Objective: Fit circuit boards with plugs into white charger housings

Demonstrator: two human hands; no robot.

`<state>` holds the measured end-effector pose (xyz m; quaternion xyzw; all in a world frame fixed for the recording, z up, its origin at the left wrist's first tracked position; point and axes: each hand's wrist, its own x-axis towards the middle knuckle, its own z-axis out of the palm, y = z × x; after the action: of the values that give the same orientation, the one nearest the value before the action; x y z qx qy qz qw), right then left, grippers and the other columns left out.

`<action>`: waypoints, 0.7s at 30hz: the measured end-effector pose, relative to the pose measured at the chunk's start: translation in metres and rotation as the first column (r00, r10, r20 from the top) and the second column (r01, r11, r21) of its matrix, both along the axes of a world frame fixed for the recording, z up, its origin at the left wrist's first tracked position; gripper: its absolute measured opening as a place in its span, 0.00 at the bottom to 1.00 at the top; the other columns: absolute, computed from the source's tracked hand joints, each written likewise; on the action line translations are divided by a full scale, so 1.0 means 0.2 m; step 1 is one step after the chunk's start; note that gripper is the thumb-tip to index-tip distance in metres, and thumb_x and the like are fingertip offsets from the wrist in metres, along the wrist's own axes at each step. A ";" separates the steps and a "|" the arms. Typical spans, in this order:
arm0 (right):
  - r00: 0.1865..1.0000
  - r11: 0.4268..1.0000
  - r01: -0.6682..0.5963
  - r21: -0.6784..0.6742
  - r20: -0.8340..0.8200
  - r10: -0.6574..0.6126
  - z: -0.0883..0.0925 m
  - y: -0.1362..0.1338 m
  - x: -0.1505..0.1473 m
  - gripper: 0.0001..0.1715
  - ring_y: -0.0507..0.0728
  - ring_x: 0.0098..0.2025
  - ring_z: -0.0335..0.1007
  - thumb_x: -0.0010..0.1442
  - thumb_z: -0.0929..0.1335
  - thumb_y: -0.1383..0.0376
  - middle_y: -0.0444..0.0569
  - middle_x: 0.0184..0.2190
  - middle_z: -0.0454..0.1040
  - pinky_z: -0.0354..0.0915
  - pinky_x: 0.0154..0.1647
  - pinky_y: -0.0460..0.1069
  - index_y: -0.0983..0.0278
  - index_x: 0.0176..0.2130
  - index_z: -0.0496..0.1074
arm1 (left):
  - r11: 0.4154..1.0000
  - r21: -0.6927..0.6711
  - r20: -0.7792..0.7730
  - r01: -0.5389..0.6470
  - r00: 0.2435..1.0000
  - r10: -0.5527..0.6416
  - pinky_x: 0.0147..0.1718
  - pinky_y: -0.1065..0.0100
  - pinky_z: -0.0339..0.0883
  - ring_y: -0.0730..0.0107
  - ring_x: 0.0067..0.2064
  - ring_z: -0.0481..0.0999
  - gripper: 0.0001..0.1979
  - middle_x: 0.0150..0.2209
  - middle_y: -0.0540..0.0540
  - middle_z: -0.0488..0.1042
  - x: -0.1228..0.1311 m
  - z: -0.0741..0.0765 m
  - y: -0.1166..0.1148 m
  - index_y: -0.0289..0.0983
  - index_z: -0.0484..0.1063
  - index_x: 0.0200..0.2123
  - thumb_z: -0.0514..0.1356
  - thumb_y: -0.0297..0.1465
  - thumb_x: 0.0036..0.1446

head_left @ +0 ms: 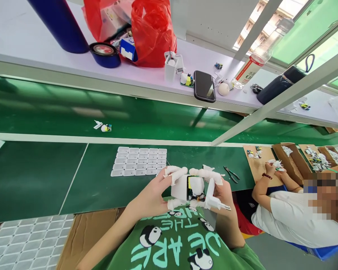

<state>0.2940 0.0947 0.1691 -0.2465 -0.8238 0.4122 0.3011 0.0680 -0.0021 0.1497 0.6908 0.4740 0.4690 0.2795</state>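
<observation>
My left hand (154, 197), its fingertips wrapped in white covers, is closed on a white plastic charger housing (179, 188). My right hand (221, 189), with the same white finger covers, grips a small circuit board (196, 186) with a yellow part and a white blob on it. The board sits at the open end of the housing; how far inside it reaches is hidden. A white plug piece with metal pins (215, 200) hangs beside the board at my right hand. Just beyond my left hand, white housings (141, 161) lie in rows on the green bench.
Pliers (231, 174) lie right of my hands. A co-worker (287, 210) handles parts near cardboard boxes (288, 163). On the shelf (146, 78) are a red bag (154, 33), a phone (204, 86) and bottles. More white housings (25, 240) fill the lower left. A slanted post (242, 129) crosses the right.
</observation>
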 end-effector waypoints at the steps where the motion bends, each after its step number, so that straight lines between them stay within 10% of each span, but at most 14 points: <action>1: 1.000 1.000 -0.006 0.004 -0.007 0.006 0.01 0.00 -0.01 0.38 0.66 0.55 0.77 0.54 0.78 0.55 0.50 0.53 0.78 0.75 0.56 0.57 0.53 0.61 0.69 | 1.000 0.008 0.002 0.001 1.000 -0.001 0.48 0.67 0.72 0.60 0.55 0.68 0.38 0.58 0.39 0.65 0.00 0.00 0.00 0.49 0.49 0.72 0.62 0.32 0.64; 21: 1.000 0.991 0.004 0.133 -0.013 -0.003 0.06 -0.05 -0.03 0.43 0.64 0.51 0.79 0.53 0.79 0.56 0.50 0.52 0.79 0.76 0.51 0.55 0.53 0.64 0.67 | 0.994 0.107 0.015 -0.015 1.000 0.013 0.52 0.64 0.70 0.60 0.57 0.69 0.38 0.56 0.39 0.67 -0.02 0.02 -0.03 0.46 0.49 0.72 0.61 0.27 0.63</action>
<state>0.2886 0.0848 0.1813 -0.2247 -0.8470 0.3576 0.3230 0.0632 -0.0082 0.1529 0.6981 0.4508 0.5008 0.2422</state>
